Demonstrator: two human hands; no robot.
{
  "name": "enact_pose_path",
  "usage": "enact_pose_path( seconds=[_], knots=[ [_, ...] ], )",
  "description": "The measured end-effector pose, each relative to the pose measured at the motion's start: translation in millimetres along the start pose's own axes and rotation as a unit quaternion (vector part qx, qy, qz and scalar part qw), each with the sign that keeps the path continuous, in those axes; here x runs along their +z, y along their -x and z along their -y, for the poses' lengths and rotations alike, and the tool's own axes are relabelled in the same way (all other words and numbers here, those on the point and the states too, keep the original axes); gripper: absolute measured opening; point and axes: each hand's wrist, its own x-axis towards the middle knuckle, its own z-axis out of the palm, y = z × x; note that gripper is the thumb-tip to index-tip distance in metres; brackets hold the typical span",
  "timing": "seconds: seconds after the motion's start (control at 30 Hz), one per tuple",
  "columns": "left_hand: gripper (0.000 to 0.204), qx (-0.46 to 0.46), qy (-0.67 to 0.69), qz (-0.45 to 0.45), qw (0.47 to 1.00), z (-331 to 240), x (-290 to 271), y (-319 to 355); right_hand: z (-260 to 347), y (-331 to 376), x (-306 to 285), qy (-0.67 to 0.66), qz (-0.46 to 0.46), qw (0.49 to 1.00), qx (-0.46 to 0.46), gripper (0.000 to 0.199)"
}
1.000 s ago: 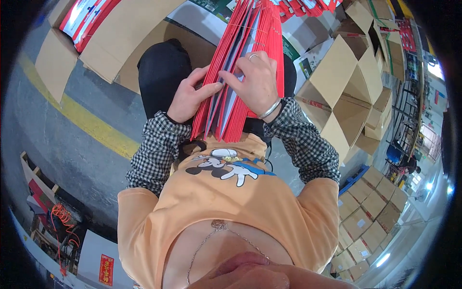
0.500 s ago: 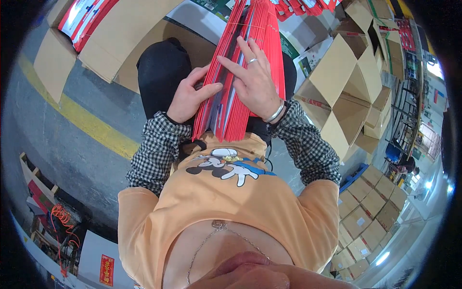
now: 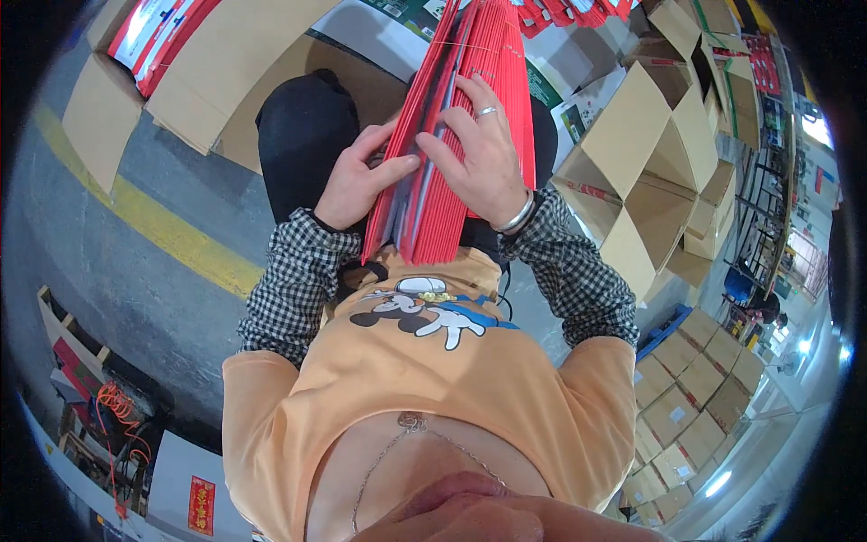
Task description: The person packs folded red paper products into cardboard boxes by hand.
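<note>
A thick bundle of thin red-edged flat packs stands on edge between my knees, its near end close to my shirt. A thin pale band crosses it toward the far end. Along the bundle runs a gap showing dark, shiny and whitish surfaces. My left hand is closed on the left part, thumb on top and fingers at the outer side. On the right part lies my right hand, fingers bent over the red edges and thumb at the gap. Some of its fingertips are hidden among the packs.
Open cardboard boxes stand to the right, with stacked closed cartons behind. At the upper left, a carton sits beside red-and-white packs. More red packs lie at the far side. A yellow line crosses the floor.
My right hand's fingers have bent and drawn in, and its thumb has shifted slightly nearer me at the gap. The packs beside the gap sit closer together. My left hand stays almost still.
</note>
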Motion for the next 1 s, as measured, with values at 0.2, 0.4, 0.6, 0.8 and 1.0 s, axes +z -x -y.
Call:
enact_pose_path(
  seconds=[0.2, 0.4, 0.6, 0.8, 1.0],
  knots=[
    [0.061, 0.012, 0.038, 0.015, 0.999, 4.3, 0.7, -0.4, 3.7, -3.9, 3.7, 0.01, -0.013, 0.999, 0.043, 0.038],
    [0.059, -0.005, 0.054, 0.03, 0.998, 4.8, -0.6, -1.6, 0.5, -3.0, 3.7, -0.004, -0.009, 0.999, 0.052, 0.037],
    [0.058, -0.007, 0.053, 0.028, 0.998, 2.9, 0.0, -1.5, -0.4, -3.1, 4.5, 0.003, -0.017, 0.999, 0.049, 0.035],
    [0.059, 0.011, 0.033, 0.02, 0.999, 6.9, 0.5, -1.8, 4.3, -6.2, 4.5, -0.008, -0.016, 0.998, 0.056, 0.029],
    [0.059, -0.021, 0.015, 0.016, 1.0, 2.7, -0.7, -2.3, 2.3, -1.0, 5.5, -0.035, -0.031, 0.996, 0.076, 0.029]
  ],
)
